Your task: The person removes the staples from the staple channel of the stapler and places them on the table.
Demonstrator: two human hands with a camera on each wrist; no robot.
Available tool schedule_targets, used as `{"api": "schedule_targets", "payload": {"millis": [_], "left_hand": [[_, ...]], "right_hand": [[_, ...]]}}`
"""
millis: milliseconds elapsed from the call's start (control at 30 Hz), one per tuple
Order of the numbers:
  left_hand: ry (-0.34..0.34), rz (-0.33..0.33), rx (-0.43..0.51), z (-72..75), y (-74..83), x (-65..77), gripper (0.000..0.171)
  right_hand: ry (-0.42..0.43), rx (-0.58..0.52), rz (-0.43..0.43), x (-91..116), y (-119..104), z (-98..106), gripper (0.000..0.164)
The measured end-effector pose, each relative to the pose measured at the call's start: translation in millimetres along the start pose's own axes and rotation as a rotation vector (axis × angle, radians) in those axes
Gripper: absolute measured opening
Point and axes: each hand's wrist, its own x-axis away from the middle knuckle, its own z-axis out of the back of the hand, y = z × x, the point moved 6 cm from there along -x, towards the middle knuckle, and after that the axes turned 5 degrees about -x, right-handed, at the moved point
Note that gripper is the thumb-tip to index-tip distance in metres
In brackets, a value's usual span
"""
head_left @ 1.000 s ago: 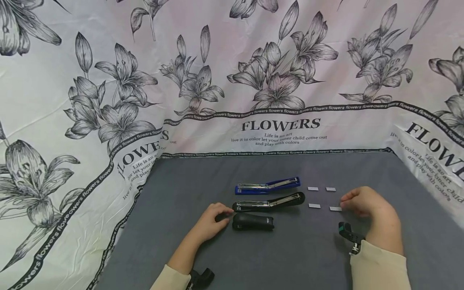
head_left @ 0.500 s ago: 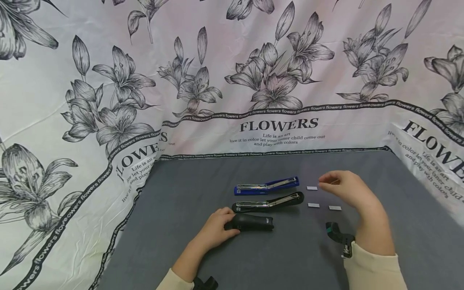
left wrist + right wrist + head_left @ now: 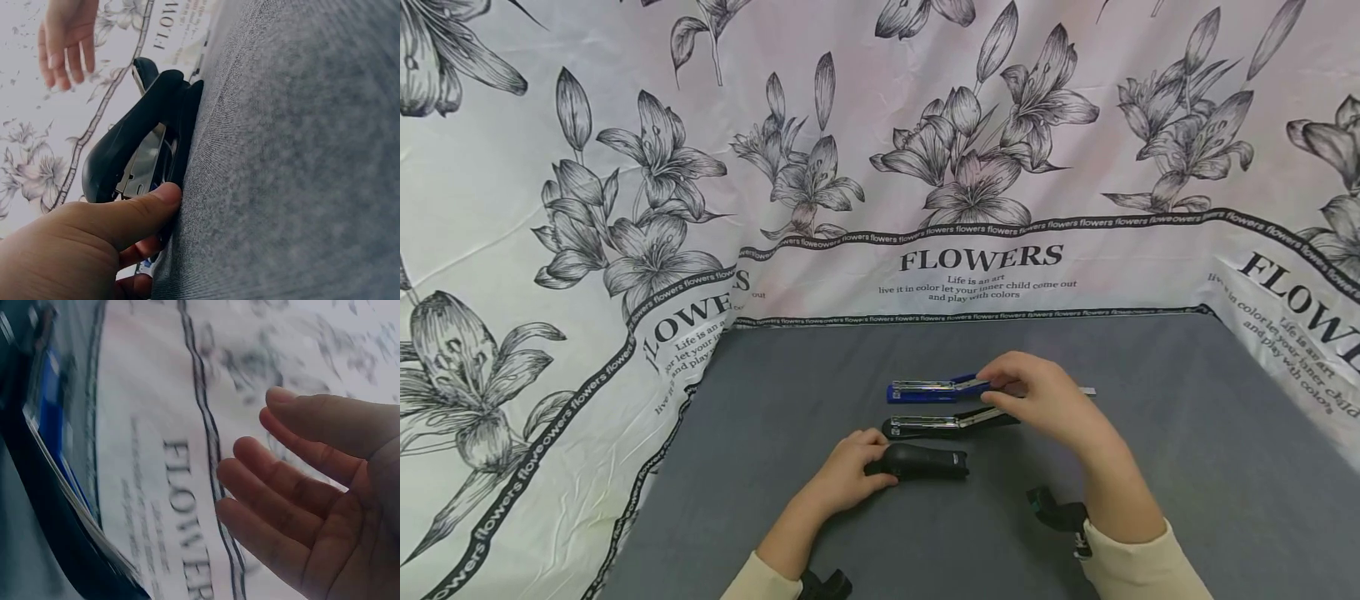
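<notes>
In the head view my left hand [image 3: 848,471] holds the left end of a black stapler [image 3: 928,462], the nearest of three staplers. The left wrist view shows my thumb on the base of this stapler [image 3: 122,147], with the fingers partly hidden behind. Behind it lie a second black stapler [image 3: 921,426] and a blue stapler [image 3: 925,390], both folded open with their metal channels showing. My right hand [image 3: 1048,398] hovers over the right ends of these two. Its fingers are loosely bent and hold nothing in the right wrist view, where the blue stapler [image 3: 51,419] shows at left.
A small pale strip [image 3: 1088,391] peeks out behind the right hand, which covers the area around it. A dark grey cloth [image 3: 760,392] covers the table. Flower-printed curtains [image 3: 820,275] hang along the back and sides.
My right hand has moved left from the small pale strips to above the open staplers. My left hand has shifted slightly from beside the near black stapler to take hold of its end.
</notes>
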Motion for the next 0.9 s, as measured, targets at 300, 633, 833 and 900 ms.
{"api": "schedule_targets", "payload": {"millis": [300, 633, 833, 900], "left_hand": [[0.005, 0.010, 0.025, -1.4, -3.0, 0.5, 0.026], [-0.017, 0.029, 0.031, -2.8, -3.1, 1.1, 0.029], [-0.006, 0.006, 0.045, -2.1, -3.1, 2.3, 0.030], [-0.001, 0.006, 0.065, -1.7, -3.4, 2.4, 0.027]], "right_hand": [[-0.185, 0.076, 0.176, -8.8, -29.4, -66.6, 0.024], [-0.300, 0.171, 0.216, -6.3, -37.3, -116.9, 0.029], [-0.303, 0.235, 0.321, -3.6, -38.7, -140.2, 0.039], [-0.285, 0.273, 0.353, -3.6, -38.1, -147.8, 0.042]]}}
